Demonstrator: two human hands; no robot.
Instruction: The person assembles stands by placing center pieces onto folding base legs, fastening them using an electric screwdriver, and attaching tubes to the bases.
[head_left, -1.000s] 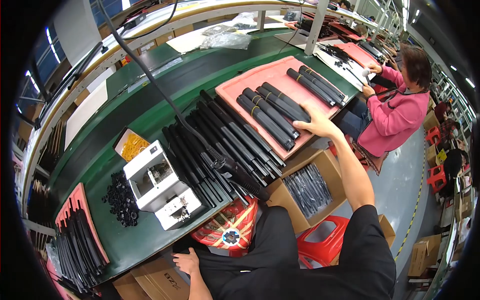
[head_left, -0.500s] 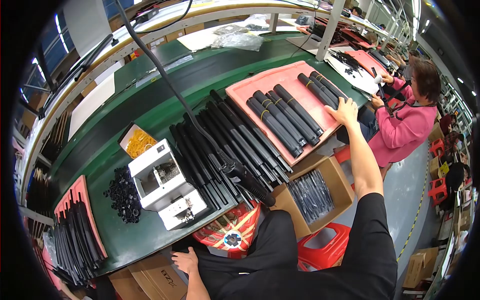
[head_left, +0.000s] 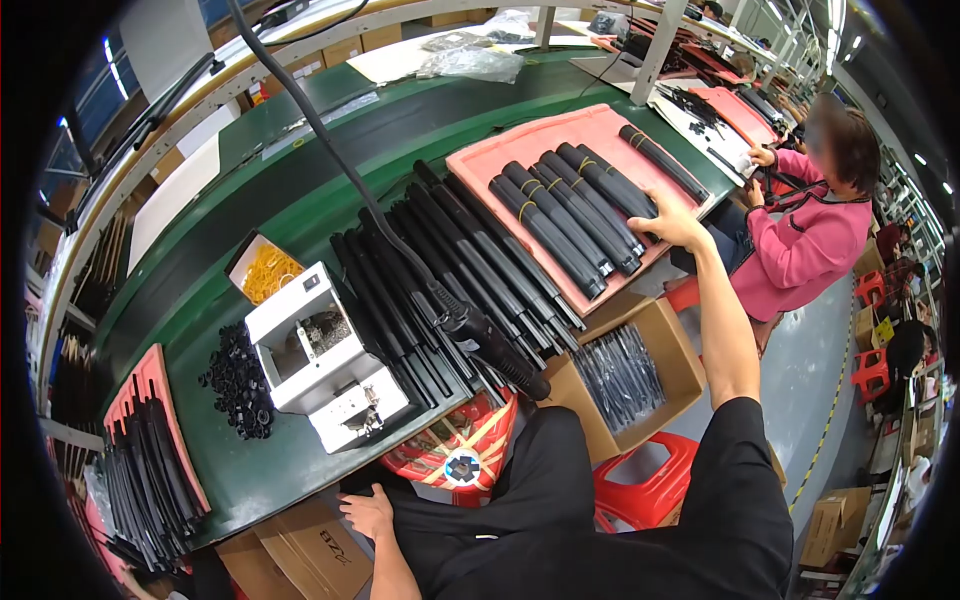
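On a pink foam tray [head_left: 478,152] lie several black tubes with yellow rubber bands round them, side by side and slanting. My right hand [head_left: 668,220] is closed on the near end of one black tube [head_left: 612,184], the rightmost of the grouped row. Farther right on the same tray, one banded black tube [head_left: 664,163] lies apart. My left hand [head_left: 368,510] rests by my thigh below the table edge, fingers loosely apart, holding nothing.
Longer black tubes [head_left: 470,260] lie left of the tray. A white machine [head_left: 320,350], black small parts [head_left: 238,385] and a box of yellow rubber bands [head_left: 270,270] stand farther left. An open carton [head_left: 680,385] is below the tray. A co-worker in pink [head_left: 810,240] sits at right.
My right hand has moved left with one black tube, bringing it against the grouped row. Another tube stays at the tray's right side. My left hand is nearly still.
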